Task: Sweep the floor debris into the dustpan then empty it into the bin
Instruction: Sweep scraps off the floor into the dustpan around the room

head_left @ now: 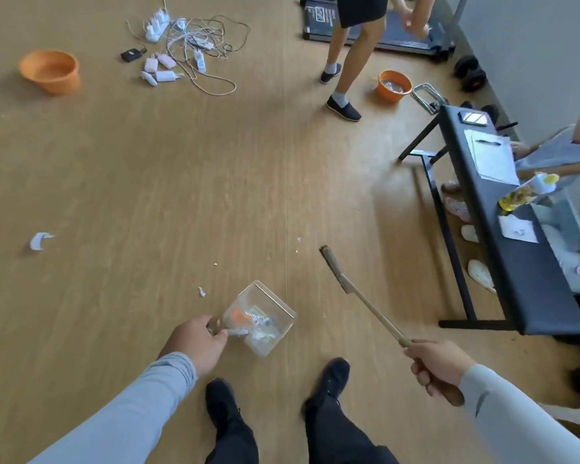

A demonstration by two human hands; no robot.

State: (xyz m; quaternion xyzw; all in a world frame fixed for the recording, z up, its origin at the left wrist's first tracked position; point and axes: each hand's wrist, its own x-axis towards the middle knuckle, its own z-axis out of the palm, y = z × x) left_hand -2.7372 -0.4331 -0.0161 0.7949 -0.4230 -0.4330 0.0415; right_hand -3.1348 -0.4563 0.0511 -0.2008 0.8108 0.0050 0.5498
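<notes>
Head view, looking down at a wooden floor (148, 182) between the person's own two feet. Left hand (195, 343) curls its fingers round the handle of a clear dustpan (265, 316), held low just in front of the left foot. Inside the dustpan lie orange and white bits of litter. Right hand (439, 366) is closed round the end of a long-handled brush (359, 296). Its shaft runs up and to the left from that hand, ending in a dark bristle head (327, 256) that lies to the right of the dustpan and a little beyond it.

Small white scraps (201, 291) remain on the floor: one just to the left of the dustpan, others a little farther ahead between dustpan and bristle head. A larger torn paper piece (39, 241) lies well apart, far to the left.

Judging by this layout, the next sweep would draw the bristles leftward and toward the person, so the dustpan's mouth needs to face the scraps.

Two orange buckets stand far ahead; the right-hand orange bucket (394, 85), which seems to hold something shiny, may be the bin, though this cannot be told. A dark desk (503, 229) with papers stands at the right.
</notes>
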